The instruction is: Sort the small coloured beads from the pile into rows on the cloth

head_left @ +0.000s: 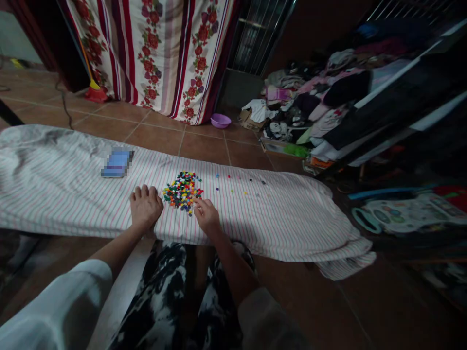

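Head view: heap of small beads (182,190), many-coloured, lying on striped cloth (54,194) between both hands. Hard, light, smooth, probably prone to rolling and scattering; best pinched singly between fingertips. Left hand (146,206) just left of heap, flat on cloth, fingers spread, holding nothing. Right hand (206,214) at heap's lower right edge, fingers curled, tips touching beads; hold on any bead impossible to tell. Stray beads (239,183) right of heap; blurred blue item (116,164) left of heap.

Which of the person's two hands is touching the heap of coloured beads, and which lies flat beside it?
The right hand touches the bead heap at its near right edge with its fingertips. The left hand lies flat on the striped cloth, just left of the heap.
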`<state>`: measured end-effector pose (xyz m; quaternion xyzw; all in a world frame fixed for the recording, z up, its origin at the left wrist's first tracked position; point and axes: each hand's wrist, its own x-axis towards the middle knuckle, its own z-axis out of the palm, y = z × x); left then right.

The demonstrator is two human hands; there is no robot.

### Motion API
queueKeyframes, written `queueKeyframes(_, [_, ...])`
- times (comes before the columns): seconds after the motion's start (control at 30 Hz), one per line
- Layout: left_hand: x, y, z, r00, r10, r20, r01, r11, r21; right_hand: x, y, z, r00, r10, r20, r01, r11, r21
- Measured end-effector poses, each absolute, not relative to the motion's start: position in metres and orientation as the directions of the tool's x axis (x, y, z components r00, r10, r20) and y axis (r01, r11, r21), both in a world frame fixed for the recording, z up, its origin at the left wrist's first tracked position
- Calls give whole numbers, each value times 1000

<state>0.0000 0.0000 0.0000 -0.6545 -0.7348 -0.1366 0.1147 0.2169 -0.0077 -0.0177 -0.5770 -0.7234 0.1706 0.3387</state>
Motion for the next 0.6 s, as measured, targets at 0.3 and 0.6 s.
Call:
queueKeyframes(0.3, [2, 0, 2, -148, 936, 320, 987, 119, 110, 212, -5, -18, -157, 939, 306, 795, 304, -525])
queueKeyframes(0.6, [1, 1, -1, -131, 931, 341, 991, 113, 72, 212, -6, -17, -134, 945, 300, 797, 282, -533])
